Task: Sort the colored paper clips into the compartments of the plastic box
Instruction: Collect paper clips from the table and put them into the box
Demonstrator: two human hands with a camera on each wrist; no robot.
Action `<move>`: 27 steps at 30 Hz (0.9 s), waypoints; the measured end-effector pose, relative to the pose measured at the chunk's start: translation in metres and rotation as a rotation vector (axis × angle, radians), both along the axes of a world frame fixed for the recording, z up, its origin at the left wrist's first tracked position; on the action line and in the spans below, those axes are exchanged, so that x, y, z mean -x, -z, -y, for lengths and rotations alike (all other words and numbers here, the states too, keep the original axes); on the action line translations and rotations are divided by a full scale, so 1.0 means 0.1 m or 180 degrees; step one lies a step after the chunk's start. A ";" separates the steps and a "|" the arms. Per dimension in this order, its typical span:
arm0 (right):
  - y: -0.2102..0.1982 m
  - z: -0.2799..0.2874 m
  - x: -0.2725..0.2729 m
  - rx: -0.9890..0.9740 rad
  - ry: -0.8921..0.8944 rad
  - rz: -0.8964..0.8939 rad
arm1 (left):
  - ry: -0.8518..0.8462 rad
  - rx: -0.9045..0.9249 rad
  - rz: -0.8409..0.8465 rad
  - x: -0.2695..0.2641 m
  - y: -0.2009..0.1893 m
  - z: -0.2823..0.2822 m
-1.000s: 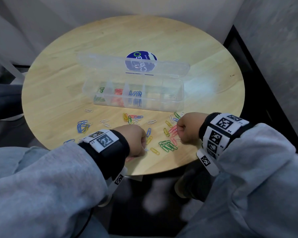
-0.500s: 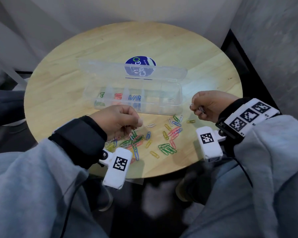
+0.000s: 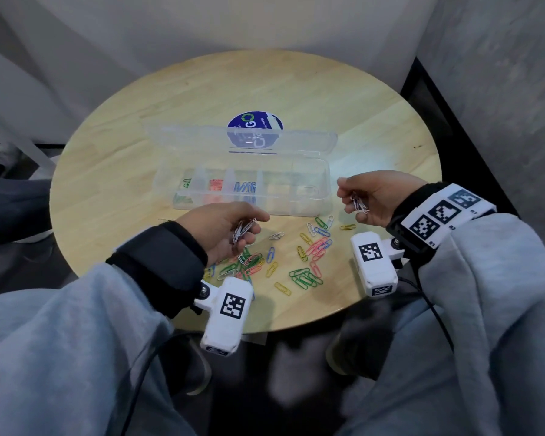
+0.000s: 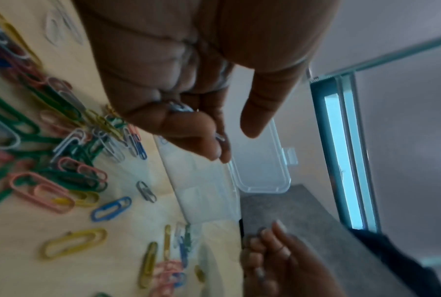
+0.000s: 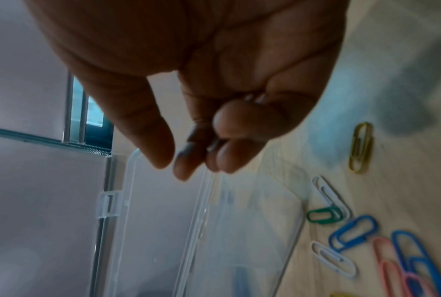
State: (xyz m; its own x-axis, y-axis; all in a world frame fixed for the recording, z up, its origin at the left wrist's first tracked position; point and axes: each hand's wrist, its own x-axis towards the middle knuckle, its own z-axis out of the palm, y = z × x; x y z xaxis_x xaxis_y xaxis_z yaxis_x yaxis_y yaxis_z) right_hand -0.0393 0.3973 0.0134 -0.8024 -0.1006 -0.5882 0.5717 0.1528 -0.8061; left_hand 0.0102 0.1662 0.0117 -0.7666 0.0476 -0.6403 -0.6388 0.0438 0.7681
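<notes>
Left hand [image 3: 224,229] curling around a small bunch of white clips [image 3: 242,230], palm turned up, hovering above the near pile. Right hand [image 3: 375,196] likewise pinching a second bunch of white clips [image 3: 359,205] between thumb and curled fingers, hanging just beside the right end of the plastic box [image 3: 323,196], apart from it. Both hands lifting clear of the counter [image 3: 107,171].

Plastic box lying open across the middle of the counter, clear lid [image 3: 202,140] leaning back behind it. Sitting inside, from the left: green clips [image 3: 187,183], then red clips [image 3: 216,185], then blue clips [image 3: 245,186]; compartments farther right too hazy to read.

Loose colored paper clips [image 3: 306,276] scattering over the near part of the counter, between box and hands: green, pink, yellow, blue and white mixing together, a lone yellow clip [image 3: 347,227] lying below the right hand. Round blue sticker [image 3: 255,121] showing behind the lid.
</notes>
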 end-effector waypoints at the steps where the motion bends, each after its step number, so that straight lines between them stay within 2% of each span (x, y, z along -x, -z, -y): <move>1: 0.02 -0.01 0.01 -0.0151 -0.0058 -0.0001 | 0.0225 0.0364 -0.0073 0.01 0.02 -0.03; 4: 0.06 -0.02 0.05 -0.0743 -0.0334 -0.0021 | 0.1018 0.1501 -0.0541 0.01 0.06 -0.09; 8: 0.09 0.01 0.03 -0.2398 -0.1273 -0.0557 | 0.1584 0.2698 -0.0921 0.03 0.11 -0.19; 10: 0.15 0.04 0.04 -0.2640 -0.1521 -0.0625 | 0.1867 0.3061 -0.0959 0.06 0.12 -0.25; 13: 0.23 0.09 0.04 -0.2652 -0.1702 -0.0362 | 0.2174 0.3321 -0.1029 0.12 0.15 -0.33; 17: 0.27 0.11 0.06 -0.2910 -0.1859 -0.0329 | 0.2428 0.3528 -0.0880 0.19 0.18 -0.39; 27: 0.23 0.19 0.07 -0.3311 -0.2554 -0.0374 | 0.2507 0.3515 -0.0700 0.23 0.25 -0.49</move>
